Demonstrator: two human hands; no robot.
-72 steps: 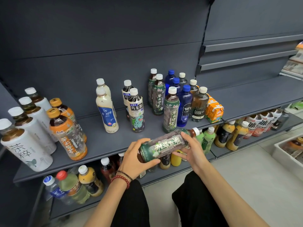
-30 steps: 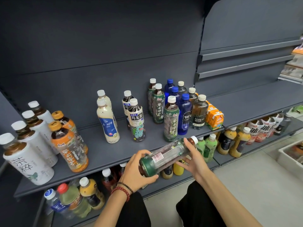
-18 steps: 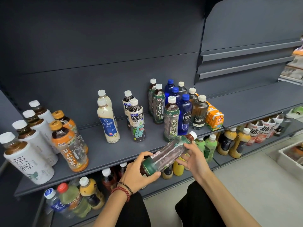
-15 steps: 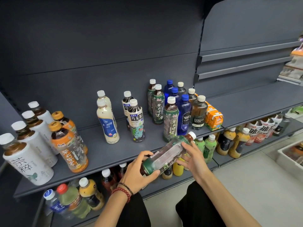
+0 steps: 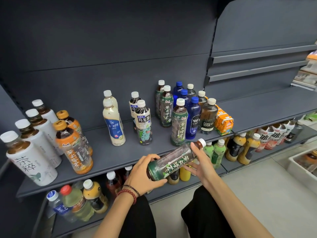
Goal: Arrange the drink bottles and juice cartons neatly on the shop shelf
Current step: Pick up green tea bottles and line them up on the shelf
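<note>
A: Your left hand (image 5: 143,174) grips the base of the tea bottle (image 5: 173,160), with your fingers (image 5: 151,156) curled round it.

B: Your right hand (image 5: 201,162) holds the neck end, thumb by the white cap and fingers curled underneath. You hold the bottle slanted, cap up to the right, at the front edge of the shelf (image 5: 109,155).

A: Matching bottles (image 5: 179,124) stand on the shelf just behind it, near the right end, with blue bottles (image 5: 193,115) and juice cartons (image 5: 223,123) beside them.

B: White bottles (image 5: 32,158) line your shelf's left end, with orange bottles (image 5: 73,146) next to them.
</note>
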